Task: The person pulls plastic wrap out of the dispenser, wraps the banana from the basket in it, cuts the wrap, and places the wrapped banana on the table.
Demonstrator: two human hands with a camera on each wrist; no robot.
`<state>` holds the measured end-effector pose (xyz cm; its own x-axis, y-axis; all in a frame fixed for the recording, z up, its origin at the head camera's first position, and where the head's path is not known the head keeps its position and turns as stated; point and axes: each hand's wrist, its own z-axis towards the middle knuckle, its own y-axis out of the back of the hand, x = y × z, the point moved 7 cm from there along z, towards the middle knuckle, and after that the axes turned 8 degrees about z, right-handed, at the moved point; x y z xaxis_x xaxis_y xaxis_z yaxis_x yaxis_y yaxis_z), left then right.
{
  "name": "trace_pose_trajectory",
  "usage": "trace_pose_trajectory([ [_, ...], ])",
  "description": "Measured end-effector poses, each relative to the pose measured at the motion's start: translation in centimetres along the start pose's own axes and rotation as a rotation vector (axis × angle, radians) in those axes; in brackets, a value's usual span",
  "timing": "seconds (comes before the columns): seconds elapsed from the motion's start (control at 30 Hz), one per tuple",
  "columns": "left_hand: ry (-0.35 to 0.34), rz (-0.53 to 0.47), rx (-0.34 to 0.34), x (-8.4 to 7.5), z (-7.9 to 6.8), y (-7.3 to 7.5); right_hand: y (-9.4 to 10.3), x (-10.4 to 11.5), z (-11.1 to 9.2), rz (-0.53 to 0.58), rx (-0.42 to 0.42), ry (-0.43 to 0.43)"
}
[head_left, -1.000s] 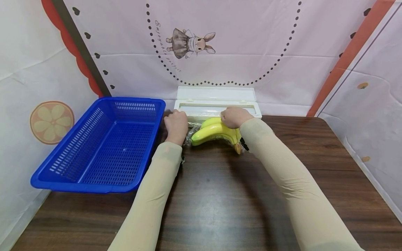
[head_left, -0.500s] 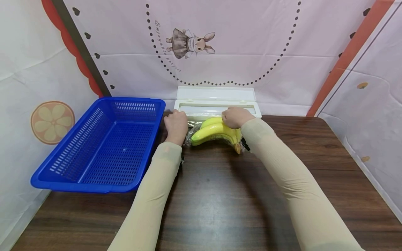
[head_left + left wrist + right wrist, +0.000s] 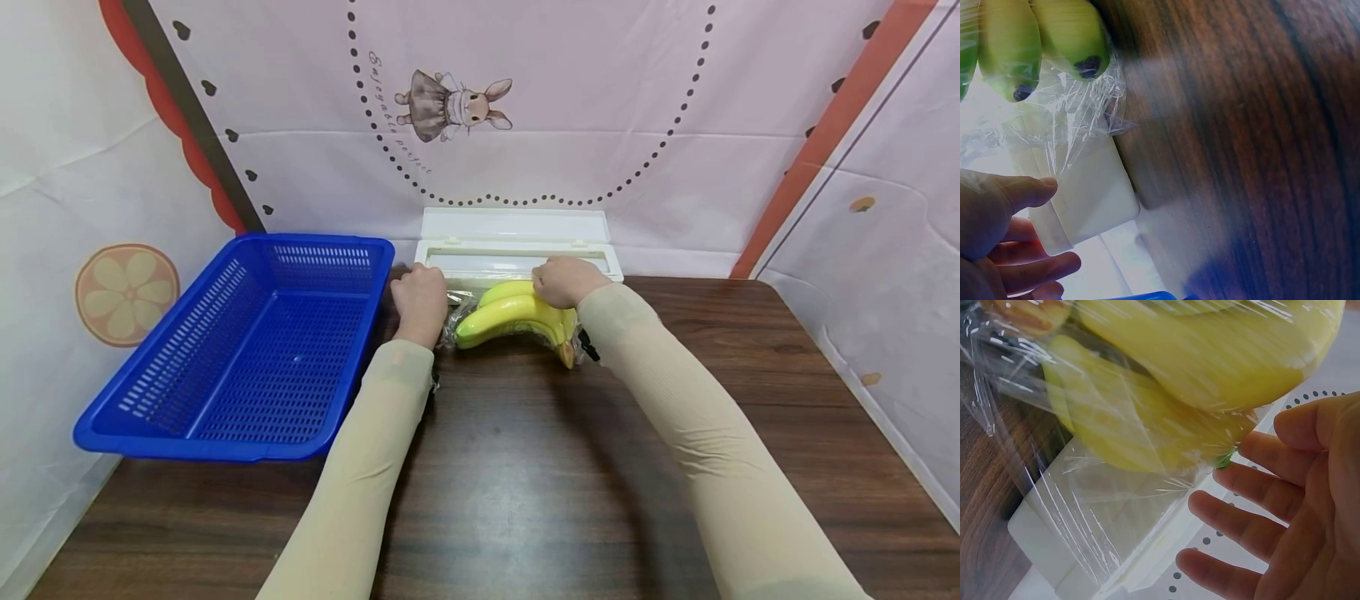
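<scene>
A bunch of yellow bananas (image 3: 510,317) with green tips lies by a long white cling film box (image 3: 517,262), whose lid stands raised at the back. Clear cling film (image 3: 1075,122) covers the bananas and stretches to the box, gathering in creases under my left thumb. My left hand (image 3: 422,300) grips the box's left end, thumb on the film and fingers round the far side. Above the bananas' right part, my right hand (image 3: 564,282) is at the box's edge; its fingers (image 3: 1260,487) are fairly straight, tips beside a small green piece (image 3: 1225,459).
A blue plastic basket (image 3: 348,417) with slotted sides stands to the left, close to my left forearm. Under everything is a dark wooden table (image 3: 502,492). A printed cloth (image 3: 585,100) rises right behind the box.
My right hand has shifted slightly to the right along the box. My left hand and the bananas stay where they were.
</scene>
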<state>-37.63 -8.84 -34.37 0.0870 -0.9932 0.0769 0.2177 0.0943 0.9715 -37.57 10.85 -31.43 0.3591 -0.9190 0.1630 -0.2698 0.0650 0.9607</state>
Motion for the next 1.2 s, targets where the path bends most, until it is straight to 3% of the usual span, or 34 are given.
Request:
trace_pose_trajectory([
  [0.73, -0.003, 0.000, 0.033, 0.01, 0.10, -0.17, 0.17, -0.39, -0.42, 0.021, -0.008, -0.001],
  [1.2, -0.001, -0.001, 0.012, 0.06, 0.00, -0.03, 0.09, -0.81, -0.57, 0.029, -0.010, -0.016],
])
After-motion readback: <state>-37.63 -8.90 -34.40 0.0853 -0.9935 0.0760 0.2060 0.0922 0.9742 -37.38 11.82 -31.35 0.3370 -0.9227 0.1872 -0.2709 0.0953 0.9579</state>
